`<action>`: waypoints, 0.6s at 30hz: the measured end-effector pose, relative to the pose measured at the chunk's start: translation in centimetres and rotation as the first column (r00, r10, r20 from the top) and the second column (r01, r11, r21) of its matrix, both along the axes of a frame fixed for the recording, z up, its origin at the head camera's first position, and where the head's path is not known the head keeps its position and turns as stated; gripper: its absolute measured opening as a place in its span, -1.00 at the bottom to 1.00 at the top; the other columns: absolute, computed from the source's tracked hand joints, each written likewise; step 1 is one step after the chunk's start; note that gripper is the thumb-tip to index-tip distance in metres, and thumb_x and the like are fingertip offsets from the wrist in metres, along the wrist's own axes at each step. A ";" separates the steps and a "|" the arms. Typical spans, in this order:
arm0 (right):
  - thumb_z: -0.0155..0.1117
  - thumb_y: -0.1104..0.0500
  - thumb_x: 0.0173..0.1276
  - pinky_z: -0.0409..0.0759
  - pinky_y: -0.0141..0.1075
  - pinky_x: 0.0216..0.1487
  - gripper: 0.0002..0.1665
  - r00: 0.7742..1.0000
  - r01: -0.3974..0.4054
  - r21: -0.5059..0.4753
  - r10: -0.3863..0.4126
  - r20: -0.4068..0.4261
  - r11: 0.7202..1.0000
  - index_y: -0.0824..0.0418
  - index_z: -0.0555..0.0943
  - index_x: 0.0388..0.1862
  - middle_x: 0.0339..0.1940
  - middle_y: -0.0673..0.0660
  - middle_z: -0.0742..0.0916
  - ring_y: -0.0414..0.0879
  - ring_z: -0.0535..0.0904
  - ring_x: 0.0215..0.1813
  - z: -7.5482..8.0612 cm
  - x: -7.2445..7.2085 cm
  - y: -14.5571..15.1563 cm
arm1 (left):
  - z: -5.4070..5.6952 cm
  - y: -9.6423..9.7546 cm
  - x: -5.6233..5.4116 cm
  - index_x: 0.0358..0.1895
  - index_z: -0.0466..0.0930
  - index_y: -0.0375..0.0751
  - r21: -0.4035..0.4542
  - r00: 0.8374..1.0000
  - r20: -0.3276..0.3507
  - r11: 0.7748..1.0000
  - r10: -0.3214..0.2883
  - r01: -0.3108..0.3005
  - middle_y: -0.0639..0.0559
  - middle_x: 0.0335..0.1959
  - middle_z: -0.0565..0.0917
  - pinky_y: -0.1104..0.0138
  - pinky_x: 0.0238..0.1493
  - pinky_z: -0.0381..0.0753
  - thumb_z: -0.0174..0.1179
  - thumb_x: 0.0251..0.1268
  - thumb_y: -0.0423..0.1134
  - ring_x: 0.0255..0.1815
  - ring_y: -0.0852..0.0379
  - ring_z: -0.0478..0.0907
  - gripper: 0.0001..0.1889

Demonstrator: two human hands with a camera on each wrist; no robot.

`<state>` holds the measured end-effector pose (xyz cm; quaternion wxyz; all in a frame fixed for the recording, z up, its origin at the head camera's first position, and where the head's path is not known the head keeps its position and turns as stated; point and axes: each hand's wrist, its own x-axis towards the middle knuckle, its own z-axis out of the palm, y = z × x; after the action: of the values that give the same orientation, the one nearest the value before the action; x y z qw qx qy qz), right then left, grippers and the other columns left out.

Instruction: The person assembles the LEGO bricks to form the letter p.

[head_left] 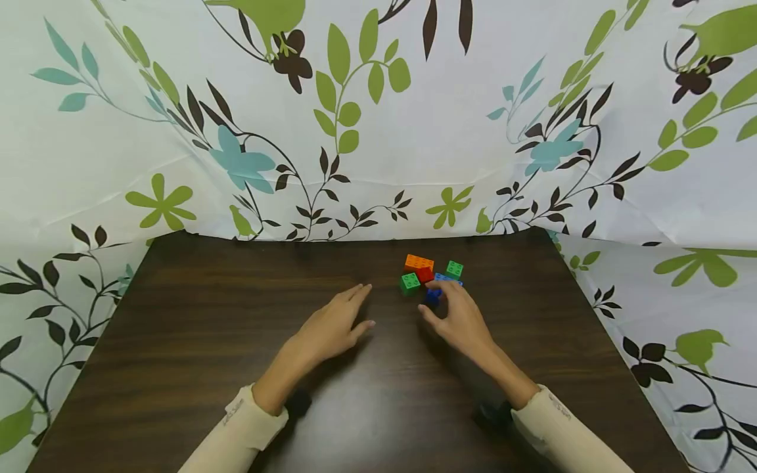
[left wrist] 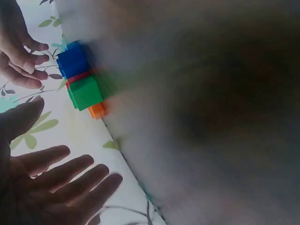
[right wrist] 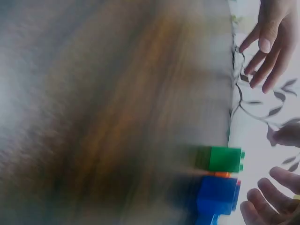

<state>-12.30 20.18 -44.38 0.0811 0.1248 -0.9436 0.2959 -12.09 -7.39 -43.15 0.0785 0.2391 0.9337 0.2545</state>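
My right hand [head_left: 464,323] hovers beside a dark blue toy brick [head_left: 433,297], thumb and fingers spread apart and not closed on it. In the right wrist view the fingers [right wrist: 269,199] of this hand curve loosely near the blue brick [right wrist: 216,194]. Left of the bricks, my left hand [head_left: 332,326] is held over the table with nothing in it; its fingers [left wrist: 77,176] look spread in the left wrist view. Clustered with the dark blue brick are a green brick [head_left: 410,284], a red brick [head_left: 424,274], an orange brick [head_left: 419,262], a lighter blue brick [head_left: 447,280] and a second green brick [head_left: 455,269].
The bricks stand toward the back of a dark wooden table [head_left: 225,315]. Behind and along its sides hangs a white cloth [head_left: 449,138] printed with leaves, flowers and birds. The table's back edge lies a short way beyond the orange brick.
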 end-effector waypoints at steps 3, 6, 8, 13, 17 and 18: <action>0.59 0.15 0.37 0.68 0.04 0.00 -0.44 0.999 0.041 -0.033 -0.041 0.003 0.999 0.30 0.66 0.28 0.13 0.33 0.73 0.22 0.67 0.00 0.0 -0.8 0.6 | 0.2 1.3 -1.5 0.66 0.23 -0.32 0.078 0.999 0.050 0.997 -0.017 0.014 -0.31 0.65 0.36 -0.15 0.61 0.39 0.32 0.58 -0.13 0.66 -0.29 0.34 -0.25; 0.59 0.18 0.37 0.67 0.01 -0.03 -0.46 0.997 0.075 -0.068 -0.074 0.019 0.995 0.30 0.67 0.26 0.11 0.35 0.71 0.23 0.68 0.02 -0.2 -1.4 0.9 | 0.2 2.4 -2.6 0.63 0.26 -0.36 0.128 0.997 0.077 0.992 -0.023 0.013 -0.30 0.63 0.40 -0.12 0.64 0.35 0.33 0.56 -0.20 0.66 -0.27 0.34 -0.28; 0.59 0.19 0.36 0.64 0.00 -0.04 -0.47 0.996 0.092 -0.082 -0.089 0.031 0.992 0.30 0.67 0.26 0.11 0.36 0.71 0.23 0.68 0.02 -0.3 -1.7 1.0 | 0.1 3.3 -3.2 0.61 0.29 -0.37 0.155 0.996 0.089 0.988 -0.019 0.005 -0.32 0.60 0.44 -0.10 0.63 0.38 0.34 0.55 -0.23 0.63 -0.27 0.38 -0.30; 0.59 0.22 0.35 0.60 -0.08 -0.09 -0.45 0.992 0.115 -0.088 -0.110 0.068 0.989 0.29 0.66 0.29 0.11 0.35 0.70 0.18 0.67 -0.03 -0.9 -2.2 1.6 | -0.8 5.3 -4.8 0.51 0.40 -0.40 0.291 0.991 0.132 0.954 0.030 -0.068 -0.36 0.43 0.60 -0.11 0.53 0.50 0.35 0.49 -0.35 0.49 -0.30 0.54 -0.40; 0.60 0.24 0.34 0.61 -0.14 -0.11 -0.44 0.989 0.127 -0.110 -0.118 0.086 0.986 0.29 0.67 0.29 0.10 0.32 0.71 0.12 0.68 -0.08 -1.6 -2.5 2.1 | -1.7 6.8 -5.8 0.45 0.47 -0.38 0.381 0.976 0.196 0.910 0.091 -0.162 -0.33 0.40 0.64 -0.10 0.50 0.54 0.39 0.44 -0.38 0.42 -0.27 0.60 -0.43; 0.60 0.25 0.34 0.61 -0.16 -0.11 -0.43 0.989 0.129 -0.117 -0.119 0.089 0.985 0.30 0.67 0.29 0.11 0.32 0.71 0.11 0.68 -0.09 -1.7 -2.5 2.2 | -1.9 7.2 -6.0 0.45 0.48 -0.37 0.393 0.973 0.208 0.902 0.103 -0.180 -0.32 0.40 0.64 -0.09 0.49 0.55 0.40 0.43 -0.38 0.41 -0.26 0.61 -0.43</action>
<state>-14.81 22.34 -46.12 0.0681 0.0483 -0.9321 0.3524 -18.13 -0.23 -45.08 0.0928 0.1573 0.8636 0.4700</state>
